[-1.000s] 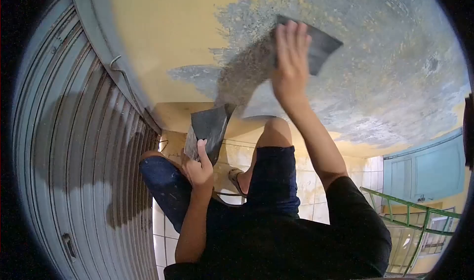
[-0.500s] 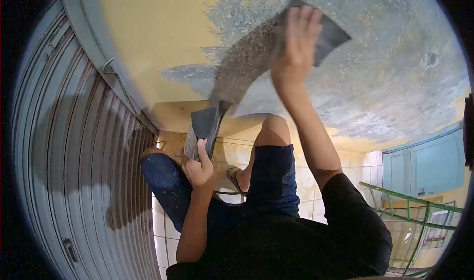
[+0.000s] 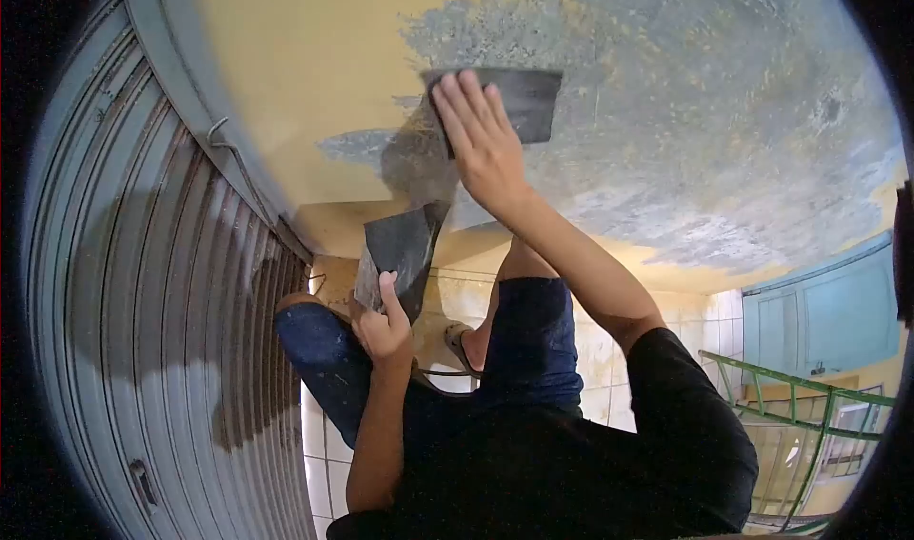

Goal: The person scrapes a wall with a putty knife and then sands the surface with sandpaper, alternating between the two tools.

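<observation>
My right hand (image 3: 484, 150) lies flat over a dark grey sheet of sandpaper (image 3: 528, 102), fingers together, pressing it against the patchy wall (image 3: 695, 92). The thumb of that hand is hidden. Lower down, over my left thigh, my left hand (image 3: 383, 329) grips several folded dark sandpaper sheets (image 3: 405, 245), thumb on top. A paler, greyish face (image 3: 367, 281) shows at the left side of this bundle. Grey, rough patches spread across the yellow wall around the right hand.
A ribbed metal shutter (image 3: 181, 283) rises on the left, with a hooked rod (image 3: 228, 150) along its frame. A green metal ladder (image 3: 795, 402) and a light blue cabinet (image 3: 824, 316) are at the right. White tiles (image 3: 328, 454) cover the floor below my legs.
My right hand has swept left and down across the wall with the sandpaper, which now lies more level. My left hand and its bundle have hardly moved.
</observation>
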Action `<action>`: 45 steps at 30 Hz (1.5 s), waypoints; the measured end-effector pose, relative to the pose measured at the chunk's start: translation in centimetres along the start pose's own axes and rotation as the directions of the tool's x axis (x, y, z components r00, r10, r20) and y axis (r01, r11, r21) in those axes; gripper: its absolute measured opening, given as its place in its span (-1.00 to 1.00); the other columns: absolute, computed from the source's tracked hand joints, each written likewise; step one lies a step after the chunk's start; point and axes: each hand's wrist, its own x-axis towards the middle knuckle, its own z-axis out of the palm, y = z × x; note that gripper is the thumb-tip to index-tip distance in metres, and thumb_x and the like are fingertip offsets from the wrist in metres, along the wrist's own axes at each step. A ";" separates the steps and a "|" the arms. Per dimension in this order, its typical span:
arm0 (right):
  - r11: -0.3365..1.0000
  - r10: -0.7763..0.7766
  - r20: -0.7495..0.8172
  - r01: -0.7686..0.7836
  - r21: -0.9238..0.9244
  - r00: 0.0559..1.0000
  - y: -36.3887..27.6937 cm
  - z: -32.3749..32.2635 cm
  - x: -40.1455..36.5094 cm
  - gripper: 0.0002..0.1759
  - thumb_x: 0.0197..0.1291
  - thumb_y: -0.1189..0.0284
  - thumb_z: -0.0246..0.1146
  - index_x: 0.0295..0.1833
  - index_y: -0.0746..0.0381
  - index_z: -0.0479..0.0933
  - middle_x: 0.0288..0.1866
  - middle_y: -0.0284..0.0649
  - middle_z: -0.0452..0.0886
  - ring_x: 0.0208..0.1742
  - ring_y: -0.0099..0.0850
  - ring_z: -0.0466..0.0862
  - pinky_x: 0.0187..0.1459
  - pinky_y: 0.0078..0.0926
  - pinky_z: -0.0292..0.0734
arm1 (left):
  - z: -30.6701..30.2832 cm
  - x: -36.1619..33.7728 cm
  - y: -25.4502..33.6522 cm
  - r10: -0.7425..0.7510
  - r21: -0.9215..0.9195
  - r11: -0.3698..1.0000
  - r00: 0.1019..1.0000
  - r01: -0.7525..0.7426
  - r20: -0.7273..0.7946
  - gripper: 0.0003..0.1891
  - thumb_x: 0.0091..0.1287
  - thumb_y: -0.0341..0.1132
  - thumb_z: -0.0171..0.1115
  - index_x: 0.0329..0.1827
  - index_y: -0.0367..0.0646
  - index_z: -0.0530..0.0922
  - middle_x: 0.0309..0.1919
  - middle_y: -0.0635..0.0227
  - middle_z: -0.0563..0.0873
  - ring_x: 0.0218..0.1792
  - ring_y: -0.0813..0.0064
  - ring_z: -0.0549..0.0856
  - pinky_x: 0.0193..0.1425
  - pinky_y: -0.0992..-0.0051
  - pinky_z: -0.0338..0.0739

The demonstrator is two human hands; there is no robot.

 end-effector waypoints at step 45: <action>0.978 -0.055 -0.163 0.020 -0.207 0.985 4.1 -3.7 2.3 -0.35 0.32 0.59 0.14 0.55 0.39 0.45 0.62 -0.01 0.49 0.66 0.01 0.43 0.60 0.11 0.34 | 0.6 -0.5 -0.6 -0.037 0.104 0.994 0.998 0.032 0.050 -0.55 0.65 -0.11 0.17 -0.08 -0.39 0.80 -0.06 -0.21 0.81 0.02 -0.25 0.74 0.16 0.00 0.57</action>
